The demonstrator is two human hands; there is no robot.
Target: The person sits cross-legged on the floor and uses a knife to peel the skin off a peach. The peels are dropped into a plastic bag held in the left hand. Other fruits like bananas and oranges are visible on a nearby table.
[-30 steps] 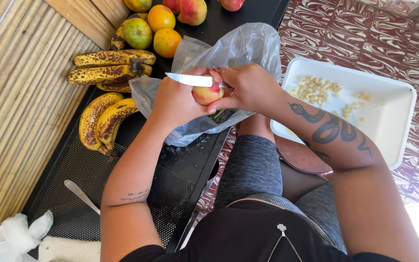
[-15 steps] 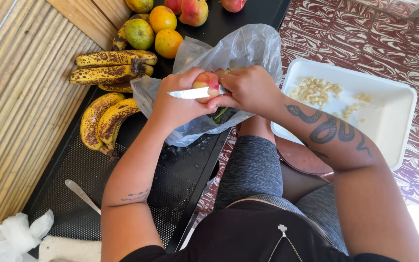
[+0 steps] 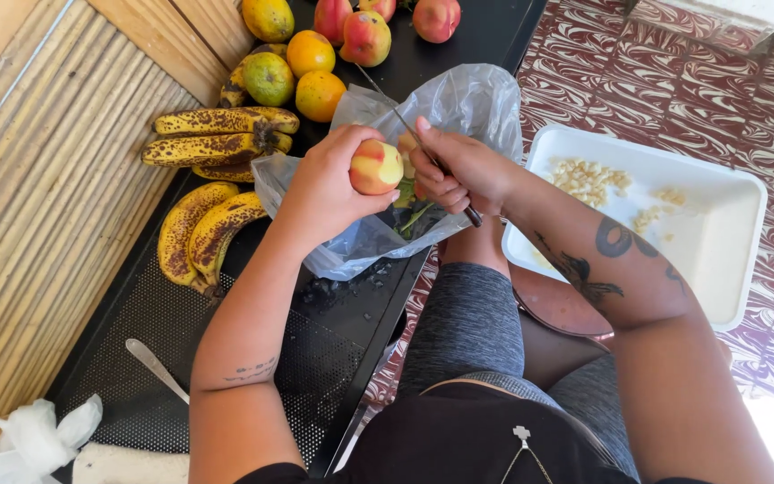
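Observation:
My left hand [image 3: 329, 188] grips a red and yellow apple [image 3: 375, 168], partly peeled, above a clear plastic bag [image 3: 459, 103] that lies open on a black table [image 3: 253, 358]. My right hand [image 3: 459, 170] holds a knife [image 3: 405, 121] with its thin blade pointing up and away over the bag, its dark handle end showing below the fist. The blade is off the apple. Peel scraps and green bits lie inside the bag under both hands.
Spotted bananas [image 3: 212, 224] lie left of the bag, with oranges [image 3: 318, 94] and apples [image 3: 365, 36] behind. A white tray [image 3: 727, 224] with chopped fruit pieces sits at the right over a red patterned floor. A spoon [image 3: 156, 367] and white bag [image 3: 24, 435] lie near.
The knife blade lay across the apple pointing left; now it has swung up and away from the fruit. The left hand has turned the apple, showing its peeled side.

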